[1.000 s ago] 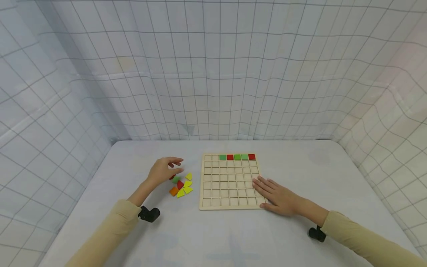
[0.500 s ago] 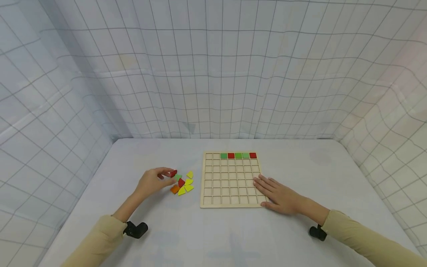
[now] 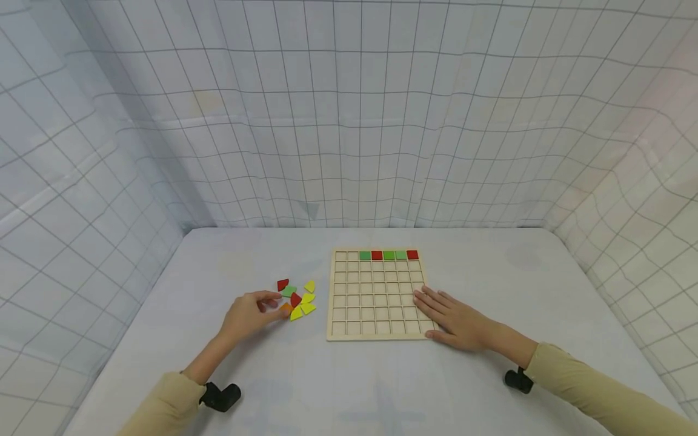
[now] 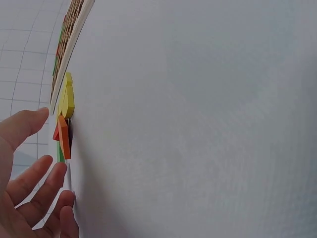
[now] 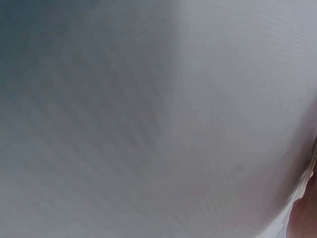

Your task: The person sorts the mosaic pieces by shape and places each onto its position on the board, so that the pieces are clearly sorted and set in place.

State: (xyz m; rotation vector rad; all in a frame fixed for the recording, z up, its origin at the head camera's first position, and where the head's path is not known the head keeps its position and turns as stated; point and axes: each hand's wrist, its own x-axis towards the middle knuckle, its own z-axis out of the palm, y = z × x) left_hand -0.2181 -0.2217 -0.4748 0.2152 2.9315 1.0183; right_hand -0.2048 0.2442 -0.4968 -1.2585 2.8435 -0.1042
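My left hand [image 3: 248,316] is at the left side of a small pile of coloured tiles, thumb and fingers spread apart. An orange tile [image 4: 64,138] stands tilted just beyond the gap between thumb and fingertips; in the head view the thumb tip overlaps this orange tile [image 3: 285,307]. Close by lie a green tile [image 3: 289,292], a red tile [image 3: 295,300], another red tile [image 3: 282,284] and several yellow tiles [image 3: 308,308]. My right hand [image 3: 460,321] lies flat, its fingers on the right edge of a wooden grid board [image 3: 329,303].
Along the board's far row sit several square tiles, including a dark green tile [image 3: 365,256] and a red square [image 3: 412,255]. White table cloth [image 3: 327,387] surrounds everything, with a gridded curtain [image 3: 360,121] behind. Black wrist cameras hang under both forearms.
My left hand has drawn back toward me from above the pile. The red tile tilted at its fingertips half a second ago now lies on the table. My right hand stays put.
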